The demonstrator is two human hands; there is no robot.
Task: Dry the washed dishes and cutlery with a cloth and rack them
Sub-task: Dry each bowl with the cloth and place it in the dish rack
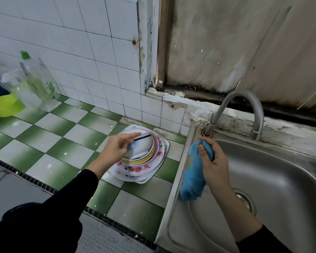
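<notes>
A stack of dishes [144,170] sits on the green-and-white tiled counter beside the sink: floral plates at the bottom, a yellow-rimmed bowl above them. On top lies a white bowl with a dark blue stripe [141,145], tilted on its side. My left hand [115,147] grips that bowl at its rim, index finger stretched along the edge. My right hand [212,161] holds a bunched blue cloth [194,177] over the sink's left edge; the cloth hangs down below my fist.
The steel sink [263,189] fills the right side, with a curved tap [244,105] at its back. At the counter's far left stand clear plastic bottles [36,84] and a lime-green bowl [5,105]. A tiled wall rises behind the counter.
</notes>
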